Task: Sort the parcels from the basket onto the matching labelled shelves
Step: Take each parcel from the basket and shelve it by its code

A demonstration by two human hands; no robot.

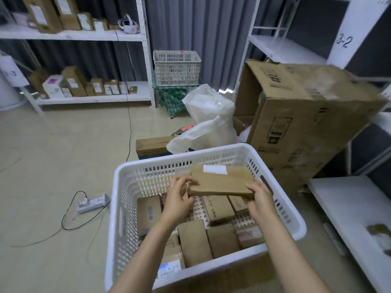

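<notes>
A flat brown cardboard parcel (222, 180) with a white label is held above the white slotted basket (131, 178). My left hand (179, 197) pinches its left end and my right hand (261, 199) grips its lower right corner. Inside the basket lie several more brown parcels (194, 242). A white shelf unit (95, 35) at the left carries rows of sorted parcels, with a label reading 3 on its side. At the right, another white shelf unit (281, 47) bears a sign reading 3-2 (343, 40).
A large open cardboard box (300, 123) leans just beyond the basket at the right, with white plastic bags (209, 121) beside it. A second white crate (176, 67) stands at the back. A power strip (92, 203) and cables lie on the floor at the left.
</notes>
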